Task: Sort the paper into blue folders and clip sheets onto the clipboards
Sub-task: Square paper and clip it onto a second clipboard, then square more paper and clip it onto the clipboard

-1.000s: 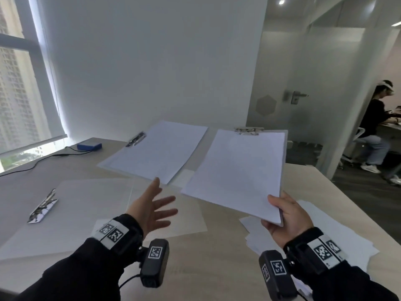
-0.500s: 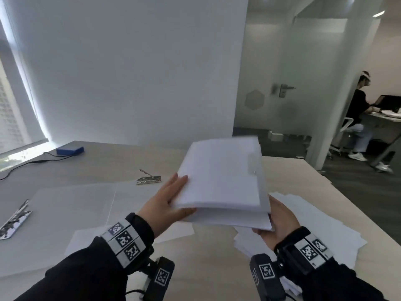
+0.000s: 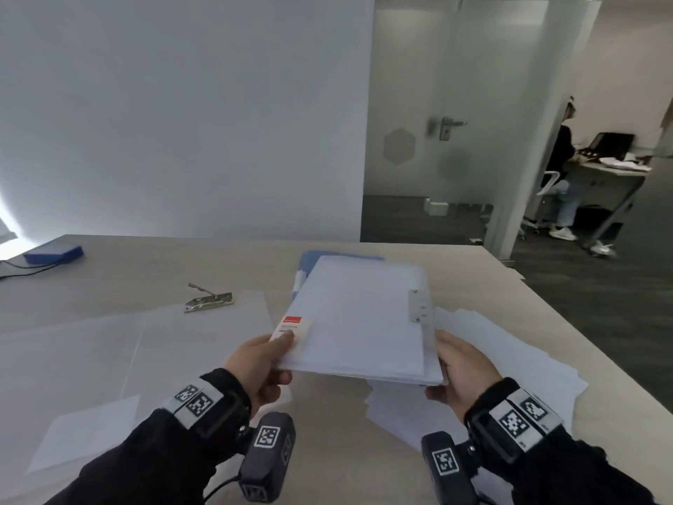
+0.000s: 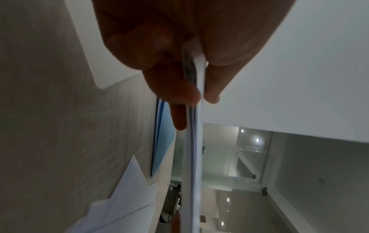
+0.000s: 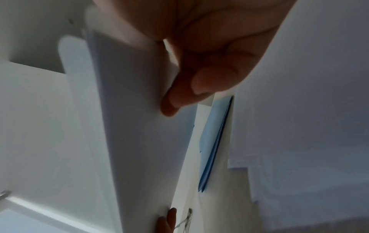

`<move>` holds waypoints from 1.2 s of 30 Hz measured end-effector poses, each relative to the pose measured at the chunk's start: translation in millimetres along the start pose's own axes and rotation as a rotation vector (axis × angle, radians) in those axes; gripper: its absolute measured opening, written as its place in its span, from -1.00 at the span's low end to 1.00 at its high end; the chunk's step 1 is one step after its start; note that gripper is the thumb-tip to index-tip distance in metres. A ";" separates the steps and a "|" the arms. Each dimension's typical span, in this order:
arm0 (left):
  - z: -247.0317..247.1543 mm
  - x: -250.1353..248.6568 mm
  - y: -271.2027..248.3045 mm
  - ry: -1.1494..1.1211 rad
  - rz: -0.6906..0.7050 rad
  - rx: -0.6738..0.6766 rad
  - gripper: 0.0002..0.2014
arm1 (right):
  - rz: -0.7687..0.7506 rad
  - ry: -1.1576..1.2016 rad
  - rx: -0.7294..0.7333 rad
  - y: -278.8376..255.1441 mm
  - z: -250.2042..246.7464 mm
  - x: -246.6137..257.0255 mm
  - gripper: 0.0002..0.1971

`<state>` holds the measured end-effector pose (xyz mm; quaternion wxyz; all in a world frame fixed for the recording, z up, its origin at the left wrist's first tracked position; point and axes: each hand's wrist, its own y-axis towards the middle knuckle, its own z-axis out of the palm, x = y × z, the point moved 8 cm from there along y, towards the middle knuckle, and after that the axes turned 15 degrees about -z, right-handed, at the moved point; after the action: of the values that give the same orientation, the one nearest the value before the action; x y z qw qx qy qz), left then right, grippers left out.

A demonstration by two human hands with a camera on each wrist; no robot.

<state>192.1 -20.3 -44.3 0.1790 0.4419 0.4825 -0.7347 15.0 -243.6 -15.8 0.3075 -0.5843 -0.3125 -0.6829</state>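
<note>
Head view: left hand pinching the near left corner of a clipboard stack, thumb on top by a red-and-white label; right hand gripping the near right corner, held just above the table. Beneath its far end, a blue folder. Loose sheets lying unsorted at right, 1 clipboard with clip unfilled at left. Judged early: most filing and clipping left.

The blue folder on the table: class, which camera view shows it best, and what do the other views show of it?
The head view: the blue folder lies flat beyond the held stack of clipboards, its far edge and left side visible. Both wrist views show only a narrow blue sliver past the fingers.
</note>
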 end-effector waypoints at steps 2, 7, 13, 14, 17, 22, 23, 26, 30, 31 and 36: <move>3.7 -1.6 16.8 -0.051 -0.020 -0.009 -0.80 | 0.043 0.003 -0.058 2.4 -16.1 -6.6 -0.81; 5.7 -28.0 63.0 -0.073 -0.001 -0.095 -0.83 | 0.047 0.002 -0.159 0.6 -56.5 -7.7 -0.78; 14.7 -65.5 103.1 0.060 -0.059 -0.253 -0.63 | 0.039 -0.115 -0.230 -7.1 -91.4 2.0 -0.78; 17.3 -69.9 104.3 0.077 -0.062 -0.266 -0.63 | 0.045 -0.127 -0.236 -9.5 -96.2 2.7 -0.78; 22.5 -76.7 108.3 0.131 -0.048 -0.277 -0.56 | 0.074 -0.150 -0.268 -19.4 -111.7 3.0 -0.80; 11.0 -78.7 89.2 0.210 0.102 -0.443 -0.59 | 0.083 -0.184 -0.337 -38.2 -138.0 3.9 -0.81; 13.7 -79.4 79.2 0.267 0.151 -0.472 -0.66 | 0.084 -0.198 -0.354 -42.3 -143.6 4.1 -0.82; 44.9 -67.3 51.0 0.350 0.255 -0.383 -0.87 | 0.078 -0.234 -0.407 -54.1 -160.5 4.8 -0.82; 115.4 -31.3 13.3 0.517 0.313 -0.090 -0.77 | 0.083 -0.176 -0.477 -70.2 -176.7 4.4 -0.79; 132.5 -18.3 8.7 0.585 0.296 -0.027 -0.79 | 0.090 -0.135 -0.492 -74.8 -178.5 3.6 -0.78; 178.2 26.4 5.0 0.980 0.164 0.017 -0.53 | 0.165 0.039 -0.531 -97.3 -178.9 0.2 -0.82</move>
<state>96.3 -172.9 -43.2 -0.0153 0.7732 0.4678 -0.4280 -169.8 -324.4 -44.0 0.2041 -0.6547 -0.0680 -0.7246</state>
